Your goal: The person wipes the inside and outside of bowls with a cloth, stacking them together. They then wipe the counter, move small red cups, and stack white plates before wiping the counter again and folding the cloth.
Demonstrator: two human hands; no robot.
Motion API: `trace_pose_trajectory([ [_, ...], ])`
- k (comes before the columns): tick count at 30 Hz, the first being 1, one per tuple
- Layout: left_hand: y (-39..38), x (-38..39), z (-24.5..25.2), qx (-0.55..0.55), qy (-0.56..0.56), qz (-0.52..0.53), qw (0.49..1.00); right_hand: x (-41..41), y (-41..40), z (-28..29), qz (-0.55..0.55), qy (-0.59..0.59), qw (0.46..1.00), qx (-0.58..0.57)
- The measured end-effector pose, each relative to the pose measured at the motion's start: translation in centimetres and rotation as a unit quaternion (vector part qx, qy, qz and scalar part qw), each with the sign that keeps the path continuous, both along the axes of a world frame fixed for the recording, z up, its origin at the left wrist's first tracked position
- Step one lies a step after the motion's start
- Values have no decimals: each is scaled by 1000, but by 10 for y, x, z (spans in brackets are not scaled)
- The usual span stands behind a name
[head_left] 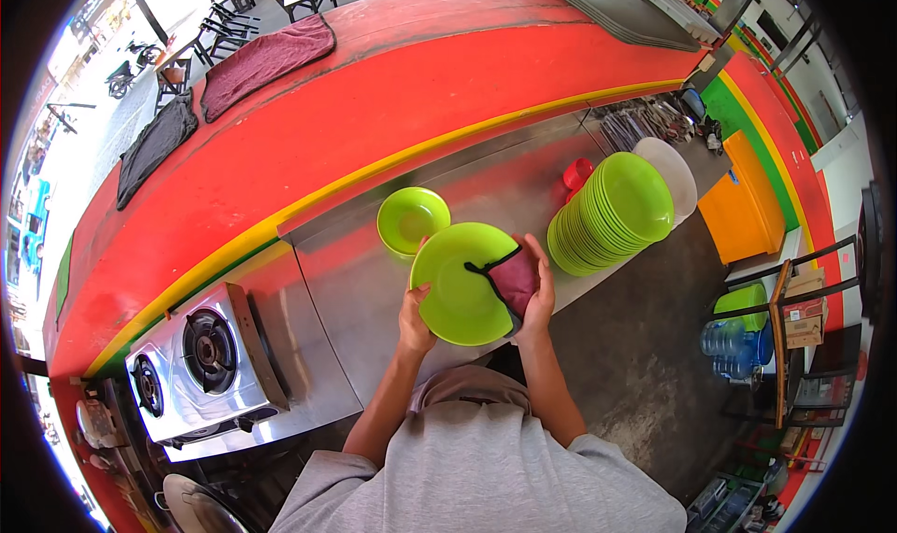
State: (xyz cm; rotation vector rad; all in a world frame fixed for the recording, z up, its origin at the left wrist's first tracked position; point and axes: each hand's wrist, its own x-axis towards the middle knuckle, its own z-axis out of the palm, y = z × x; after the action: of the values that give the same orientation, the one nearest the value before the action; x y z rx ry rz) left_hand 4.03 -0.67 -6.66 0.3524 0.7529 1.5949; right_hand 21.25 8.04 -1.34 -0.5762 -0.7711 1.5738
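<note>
A green bowl [455, 302] is held between my two hands above the front edge of the steel counter. My left hand [417, 316] grips its left rim with the thumb over the edge. At the right rim, my right hand [538, 288] holds a maroon cloth with black edging [515, 277] against the bowl, and part of the cloth lies inside it. Another green bowl [413, 219] stands on the counter just behind. To the right is a tall, leaning stack of green bowls [606, 214], with white dishware [669, 175] and a small red cup [578, 173] beside it.
A two-burner gas stove [210, 365] stands at the counter's left end. Cutlery [641, 123] lies at the far right end of the steel counter [336, 281]. Behind rises a red ledge [420, 77] bearing cloths [270, 63] and dark trays [617, 11]. An orange bin [743, 204] stands right.
</note>
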Motion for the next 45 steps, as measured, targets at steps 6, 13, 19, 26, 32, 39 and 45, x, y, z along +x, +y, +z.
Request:
trace_pose_trajectory([
  [6, 9, 16, 6, 52, 30, 34, 998, 5, -15, -16, -76, -232, 969, 25],
  [13, 28, 28, 26, 91, 100, 30, 990, 40, -15, -36, -84, -165, 982, 38],
  [19, 57, 44, 94, 109, 54, -36, 992, 71, -16, 10, -118, -175, 977, -8],
  [26, 101, 82, 120, 157, 179, -98, 966, 112, 0, 42, -246, -259, 934, 26],
  [32, 145, 126, 155, 187, 285, -119, 933, 150, 31, 71, -324, -264, 908, 32],
  [39, 206, 171, 151, 180, 280, -135, 933, 194, 83, 83, -352, -291, 890, 19],
  [45, 236, 197, 147, 161, 373, -89, 909, 223, 123, 81, -301, -277, 912, -9],
])
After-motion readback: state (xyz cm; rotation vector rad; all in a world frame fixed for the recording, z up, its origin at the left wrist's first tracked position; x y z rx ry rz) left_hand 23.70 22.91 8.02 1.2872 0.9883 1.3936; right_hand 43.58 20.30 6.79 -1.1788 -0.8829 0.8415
